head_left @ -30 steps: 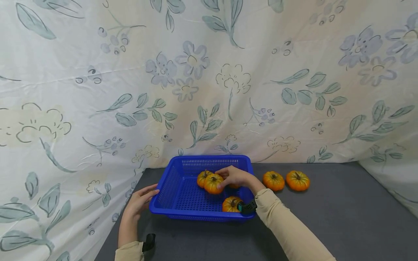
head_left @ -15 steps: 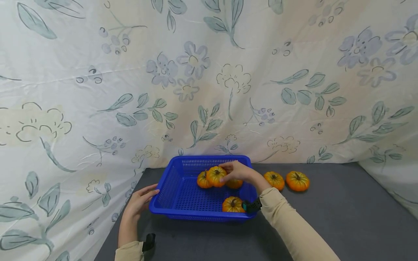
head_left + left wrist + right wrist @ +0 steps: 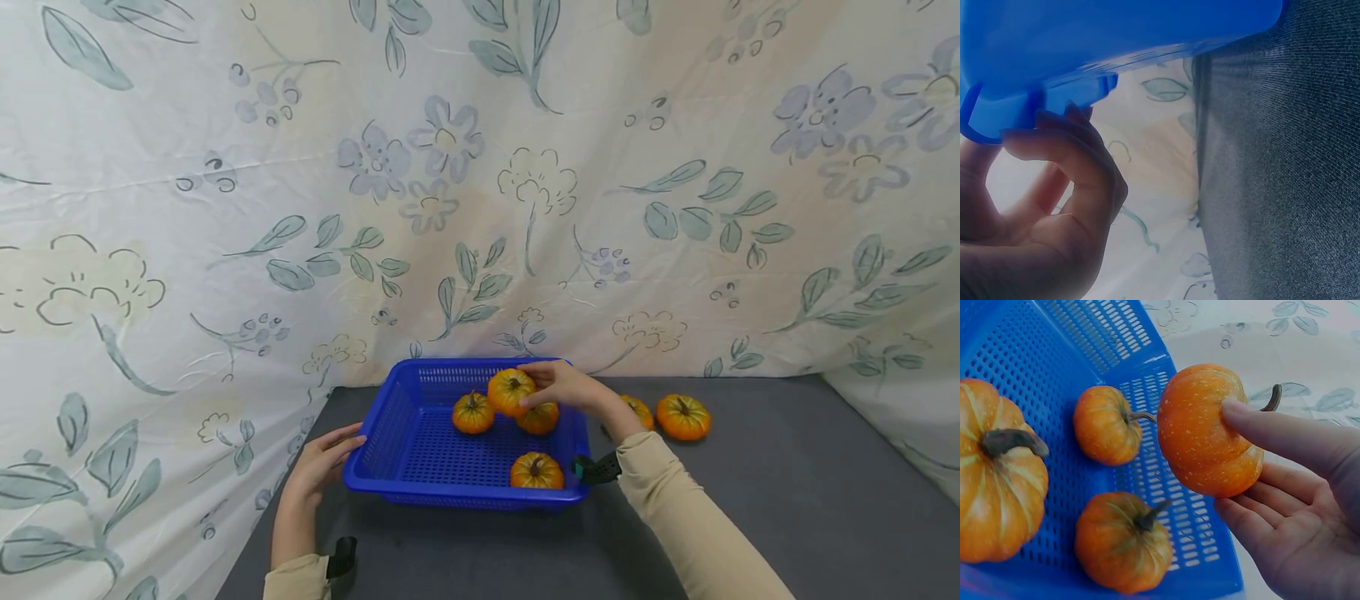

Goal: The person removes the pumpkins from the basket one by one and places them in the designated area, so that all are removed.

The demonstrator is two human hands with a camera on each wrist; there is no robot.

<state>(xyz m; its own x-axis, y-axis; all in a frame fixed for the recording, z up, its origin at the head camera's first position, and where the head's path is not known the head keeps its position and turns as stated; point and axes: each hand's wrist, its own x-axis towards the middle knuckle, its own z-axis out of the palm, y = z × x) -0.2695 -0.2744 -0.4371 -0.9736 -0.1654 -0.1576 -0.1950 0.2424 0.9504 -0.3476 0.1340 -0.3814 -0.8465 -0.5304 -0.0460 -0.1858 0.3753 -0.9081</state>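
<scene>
My right hand (image 3: 558,386) pinches a small orange pumpkin (image 3: 512,392) between thumb and fingers, raised over the back right of the blue plastic basket (image 3: 467,493). In the right wrist view the held pumpkin (image 3: 1207,431) shows its curved stem beside the thumb. Three other pumpkins lie in the basket: one left of the middle (image 3: 473,414), one at the back right (image 3: 538,419), partly hidden by the hand and held pumpkin, and one at the front right (image 3: 537,472). My left hand (image 3: 321,467) grips the basket's left rim; the left wrist view shows its curled fingers (image 3: 1066,150) at the rim.
Two more pumpkins sit on the dark grey table right of the basket, one partly behind the right wrist (image 3: 639,411) and one further right (image 3: 683,417). A floral curtain (image 3: 480,183) hangs behind and along the left side.
My right hand has lifted the pumpkin up and moved it right, away from the pumpkin at the basket's middle. The left hand and the basket stay in place.
</scene>
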